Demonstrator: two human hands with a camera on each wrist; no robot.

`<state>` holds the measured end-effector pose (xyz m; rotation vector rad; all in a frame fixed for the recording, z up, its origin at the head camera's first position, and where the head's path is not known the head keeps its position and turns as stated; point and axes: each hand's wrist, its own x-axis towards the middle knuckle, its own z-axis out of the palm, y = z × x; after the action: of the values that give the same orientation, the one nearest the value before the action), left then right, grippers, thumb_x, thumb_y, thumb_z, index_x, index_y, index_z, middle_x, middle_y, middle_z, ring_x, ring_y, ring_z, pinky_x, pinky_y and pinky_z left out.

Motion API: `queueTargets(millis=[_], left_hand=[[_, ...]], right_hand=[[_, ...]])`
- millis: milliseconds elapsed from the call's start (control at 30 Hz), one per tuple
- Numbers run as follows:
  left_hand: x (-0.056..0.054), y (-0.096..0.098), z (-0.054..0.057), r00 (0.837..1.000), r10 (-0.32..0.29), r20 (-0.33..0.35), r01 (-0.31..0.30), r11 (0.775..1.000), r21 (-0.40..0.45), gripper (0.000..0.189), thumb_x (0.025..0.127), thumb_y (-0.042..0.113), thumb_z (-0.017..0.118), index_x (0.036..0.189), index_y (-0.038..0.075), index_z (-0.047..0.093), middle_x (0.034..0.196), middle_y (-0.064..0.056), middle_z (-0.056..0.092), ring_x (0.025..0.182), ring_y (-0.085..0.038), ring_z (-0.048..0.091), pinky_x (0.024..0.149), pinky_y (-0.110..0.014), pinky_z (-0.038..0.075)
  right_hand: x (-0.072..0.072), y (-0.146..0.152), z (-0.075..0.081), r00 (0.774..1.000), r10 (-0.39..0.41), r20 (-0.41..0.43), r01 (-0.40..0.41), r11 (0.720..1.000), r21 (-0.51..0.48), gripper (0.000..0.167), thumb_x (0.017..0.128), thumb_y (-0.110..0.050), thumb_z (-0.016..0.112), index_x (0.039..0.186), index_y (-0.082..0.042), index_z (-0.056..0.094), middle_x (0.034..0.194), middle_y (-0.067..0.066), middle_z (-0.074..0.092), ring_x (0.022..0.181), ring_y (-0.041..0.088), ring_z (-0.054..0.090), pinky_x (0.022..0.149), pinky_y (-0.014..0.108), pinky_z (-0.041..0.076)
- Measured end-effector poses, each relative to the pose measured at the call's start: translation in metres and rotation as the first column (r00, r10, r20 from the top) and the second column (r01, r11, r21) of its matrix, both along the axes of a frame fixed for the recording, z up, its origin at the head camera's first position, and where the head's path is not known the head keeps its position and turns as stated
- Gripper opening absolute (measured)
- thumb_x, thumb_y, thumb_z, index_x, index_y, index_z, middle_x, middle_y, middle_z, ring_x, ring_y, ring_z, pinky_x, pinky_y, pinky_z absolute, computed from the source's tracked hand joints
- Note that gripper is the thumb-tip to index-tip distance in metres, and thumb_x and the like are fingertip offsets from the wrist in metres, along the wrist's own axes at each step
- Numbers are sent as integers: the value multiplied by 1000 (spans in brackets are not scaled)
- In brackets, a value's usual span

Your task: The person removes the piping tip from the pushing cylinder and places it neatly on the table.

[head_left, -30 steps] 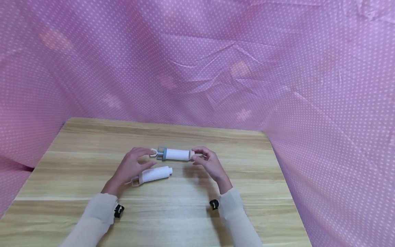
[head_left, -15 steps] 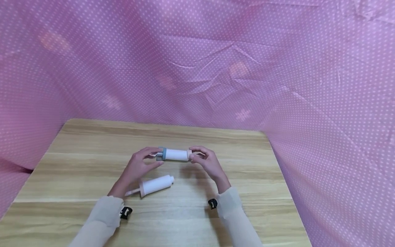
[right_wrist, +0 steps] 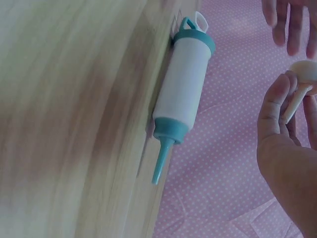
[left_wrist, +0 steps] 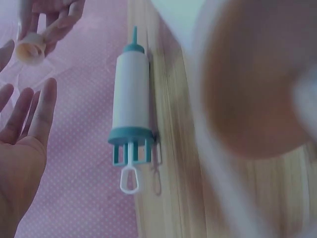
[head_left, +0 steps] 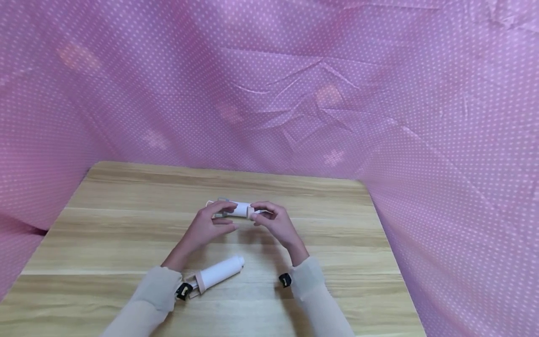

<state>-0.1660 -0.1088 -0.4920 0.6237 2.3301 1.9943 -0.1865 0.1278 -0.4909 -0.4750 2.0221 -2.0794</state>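
My right hand pinches a beige nozzle cap, whose thin spout points back along the fingers in the right wrist view. Facing it, my left hand is raised with its fingers spread and nothing in them. Behind both hands lies a white syringe with teal ends, with a teal spout and a white pull ring; the hands partly cover it in the head view. A second white syringe has a beige collar and a bare front end. It lies nearer the body, its handle end partly covered by the left wrist strap.
The wooden table has rounded far corners. Pink dotted cloth hangs behind it and at both sides. Black straps sit on both wrists, at the cuffs of light sleeves.
My left hand has moved right, towards the right hand. The right hand has shifted slightly left with the nozzle cap. The beige-collared syringe has moved nearer the body.
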Motion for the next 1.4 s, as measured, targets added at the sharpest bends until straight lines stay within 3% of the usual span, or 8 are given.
queueTargets(millis=[133,367,667,1033,1400], left_hand=[[2,8,-1,1000,-18,-16,19,1000,11,57,80,-6,82,132,-3,60,126,-23,58,110,-45,62,87,-30,58],[5,21,2,999,-33,-18,33,999,-2,51,85,9,83,131,5,63,127,-13,60,113,-40,62,87,-30,58],[7,29,5,996,33,-84,-37,998,-41,37,86,10,82,121,7,70,125,-8,64,112,-34,64,89,-31,57],[9,32,7,993,70,-95,-65,997,51,33,85,1,81,117,0,70,119,-12,65,108,-31,65,90,-39,58],[12,30,11,993,104,-57,-104,995,11,36,89,10,80,121,0,68,121,-11,65,109,-31,65,90,-32,57]], right_hand=[[3,-2,-2,1000,14,-10,-14,1000,-4,30,93,3,68,122,12,63,111,12,67,87,16,68,81,39,61],[7,0,-2,998,59,-12,-59,998,-5,29,95,4,66,122,13,61,115,16,67,88,14,68,88,64,52],[8,2,2,995,90,-36,-90,996,-1,30,96,3,65,124,12,61,116,21,66,89,14,68,82,34,60],[10,4,4,994,110,-10,-110,994,-15,30,98,1,64,124,12,59,114,17,66,92,17,67,85,37,60],[13,8,-1,994,102,37,-102,995,-11,28,100,-4,62,122,12,60,107,9,69,84,18,67,82,34,60]])
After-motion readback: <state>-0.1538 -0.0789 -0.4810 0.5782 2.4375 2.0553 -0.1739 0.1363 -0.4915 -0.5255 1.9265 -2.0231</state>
